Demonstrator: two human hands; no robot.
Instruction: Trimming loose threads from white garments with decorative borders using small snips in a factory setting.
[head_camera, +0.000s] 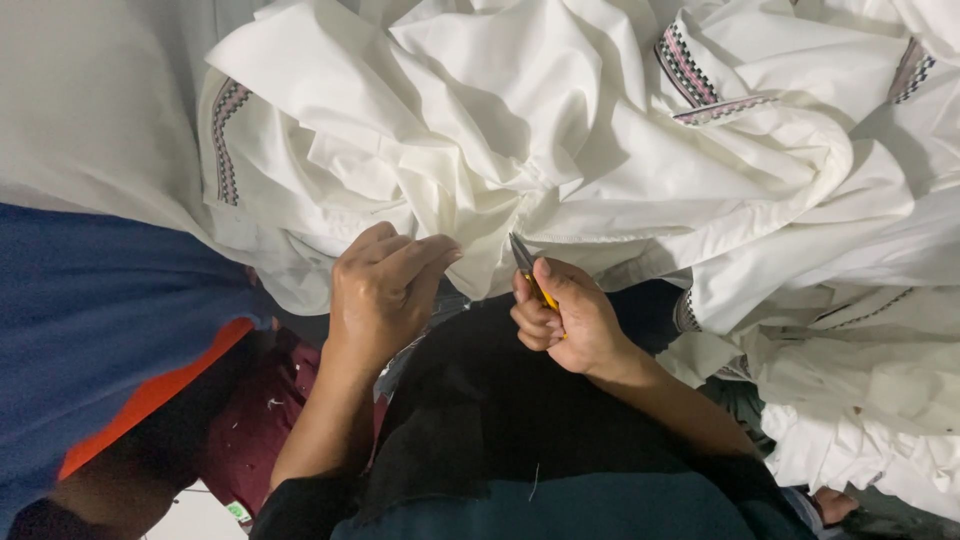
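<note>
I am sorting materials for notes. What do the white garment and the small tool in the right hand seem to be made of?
White garment: probably woven cotton-like cloth, matte, with soft creases and patterned trim.
Small tool in the right hand: grey blades look like metal with a dull shine; its yellow part looks like plastic, though mostly hidden.

Most of the yellow-handled snips (527, 270) hidden inside the right hand (570, 320).

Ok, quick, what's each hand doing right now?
Left hand: fingers pinching the edge of the crumpled white cloth garment.
Right hand: closed around small yellow-handled metal snips, blades pointing at the cloth.
</note>
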